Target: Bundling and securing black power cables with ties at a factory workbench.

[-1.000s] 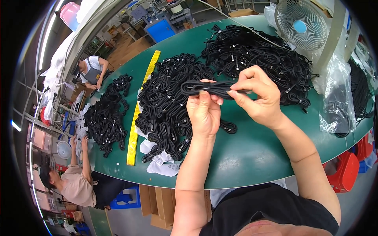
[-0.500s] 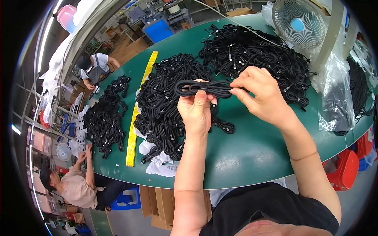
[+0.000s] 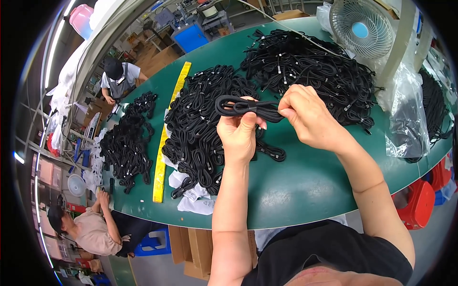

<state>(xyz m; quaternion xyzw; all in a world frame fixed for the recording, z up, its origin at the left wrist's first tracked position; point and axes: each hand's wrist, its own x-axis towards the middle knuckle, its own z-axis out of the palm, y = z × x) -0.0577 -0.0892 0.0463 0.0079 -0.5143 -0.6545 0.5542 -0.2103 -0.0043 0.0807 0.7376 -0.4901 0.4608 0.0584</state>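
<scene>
A coiled black cable (image 3: 234,106), bound round its middle with a black tie, is held level above the green table. My left hand (image 3: 240,136) is closed under it, thumb in front and fingers behind. At the coil's right end, my right hand (image 3: 307,114) pinches with thumb and forefinger; the fingers hide just what part they grip. Directly behind and to the left lies a heap of bundled black cables (image 3: 198,128). Farther back to the right spreads another pile of black cables (image 3: 305,66) with silvery plugs.
A yellow strip (image 3: 171,133) divides the middle heap from another cable pile (image 3: 126,143) at left. Two people (image 3: 88,226) (image 3: 119,78) work along the table's left side. A fan (image 3: 361,29) and clear plastic bag (image 3: 405,128) stand right, red stools (image 3: 415,205) below.
The coil has turned slightly in my left hand, so its bound middle faces me more. My right fingers have curled in closer at its end. The person at lower left has shifted their hands.
</scene>
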